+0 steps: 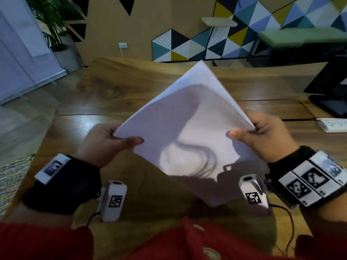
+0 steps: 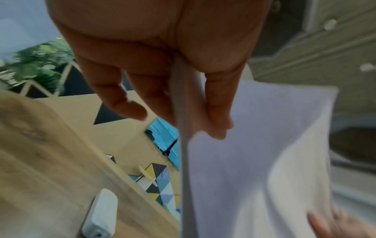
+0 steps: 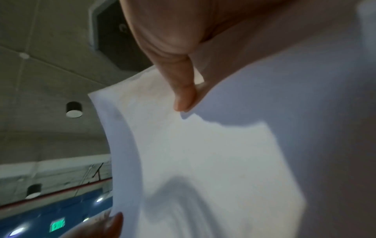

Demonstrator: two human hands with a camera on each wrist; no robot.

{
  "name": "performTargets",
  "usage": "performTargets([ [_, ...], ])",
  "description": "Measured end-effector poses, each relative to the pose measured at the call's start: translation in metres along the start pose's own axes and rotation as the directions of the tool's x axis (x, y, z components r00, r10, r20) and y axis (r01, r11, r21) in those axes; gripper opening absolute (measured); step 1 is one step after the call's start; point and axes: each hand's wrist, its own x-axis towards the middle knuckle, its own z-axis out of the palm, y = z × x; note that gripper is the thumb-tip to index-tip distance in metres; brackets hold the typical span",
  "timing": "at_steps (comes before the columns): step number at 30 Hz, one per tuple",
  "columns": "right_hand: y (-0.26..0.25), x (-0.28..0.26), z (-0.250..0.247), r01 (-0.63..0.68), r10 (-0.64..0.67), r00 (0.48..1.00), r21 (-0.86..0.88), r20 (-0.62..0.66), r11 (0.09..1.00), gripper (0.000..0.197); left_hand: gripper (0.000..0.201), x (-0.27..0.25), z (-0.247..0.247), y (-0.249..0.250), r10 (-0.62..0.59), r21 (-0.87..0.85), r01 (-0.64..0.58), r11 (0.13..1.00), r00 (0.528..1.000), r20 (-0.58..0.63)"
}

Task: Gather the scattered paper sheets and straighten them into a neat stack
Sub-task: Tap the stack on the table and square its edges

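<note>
A bundle of white paper sheets (image 1: 187, 132) is held tilted above the wooden table (image 1: 116, 87), one corner pointing away from me. My left hand (image 1: 112, 139) pinches its left corner, thumb on top and fingers underneath. My right hand (image 1: 262, 136) pinches the right corner the same way. In the left wrist view the paper sheets (image 2: 254, 161) show edge-on between thumb and fingers of the left hand (image 2: 183, 104). In the right wrist view the right hand (image 3: 183, 90) has its thumb pressed on the paper sheets (image 3: 213, 153), whose left edge curls; edges look slightly uneven.
A white power strip (image 1: 332, 124) lies at the table's right edge, with a black monitor stand (image 1: 330, 91) behind it. Two white wrist-camera units (image 1: 112, 199) hang under my wrists on cables. A potted plant (image 1: 56, 25) stands on the floor at far left.
</note>
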Motion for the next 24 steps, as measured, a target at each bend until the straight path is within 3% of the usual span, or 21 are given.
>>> performTargets([
  [3,0.009,0.000,0.001,-0.037,0.038,0.999,0.223,0.001,0.974,0.038,0.056,0.007,-0.004,0.003,-0.014,-0.379,0.014,0.925,1.000,0.003],
  [4,0.009,0.000,0.005,-0.037,0.040,0.999,0.256,-0.005,0.966,0.038,0.050,0.010,0.002,0.005,-0.031,-0.480,0.034,0.876,0.999,0.014],
  [6,0.009,0.001,0.015,-0.033,0.050,0.998,0.308,-0.047,0.951,0.034,0.015,0.013,0.019,0.008,-0.034,-0.532,0.011,0.846,0.999,-0.034],
  [7,0.010,0.001,0.021,-0.024,0.056,0.995,0.337,-0.087,0.941,0.032,0.005,0.012,0.029,0.013,-0.025,-0.508,-0.023,0.861,0.996,-0.089],
  [10,0.013,0.000,0.037,0.032,0.056,0.973,0.369,-0.224,0.929,0.031,0.016,0.005,0.053,0.029,0.092,-0.434,-0.182,0.882,0.971,-0.221],
  [13,0.016,0.000,0.043,0.093,-0.001,0.947,0.270,-0.321,0.958,0.024,0.028,0.001,0.062,0.035,0.186,-0.294,-0.315,0.903,0.900,-0.395],
  [15,0.017,-0.002,0.041,0.147,-0.083,0.936,0.166,-0.343,0.975,0.022,0.038,0.000,0.064,0.034,0.243,-0.218,-0.357,0.908,0.875,-0.419],
  [18,0.020,-0.004,0.039,0.193,-0.148,0.921,0.095,-0.360,0.977,0.041,0.029,-0.002,0.068,0.031,0.293,-0.130,-0.369,0.920,0.870,-0.397],
  [20,0.024,-0.003,0.038,0.211,-0.175,0.920,0.067,-0.350,0.975,0.037,0.017,-0.004,0.072,0.028,0.312,-0.118,-0.379,0.918,0.873,-0.375],
  [24,0.032,-0.002,0.038,0.246,-0.261,0.905,-0.087,-0.337,0.965,0.021,0.019,0.002,0.073,0.020,0.343,-0.024,-0.382,0.924,0.854,-0.391],
])
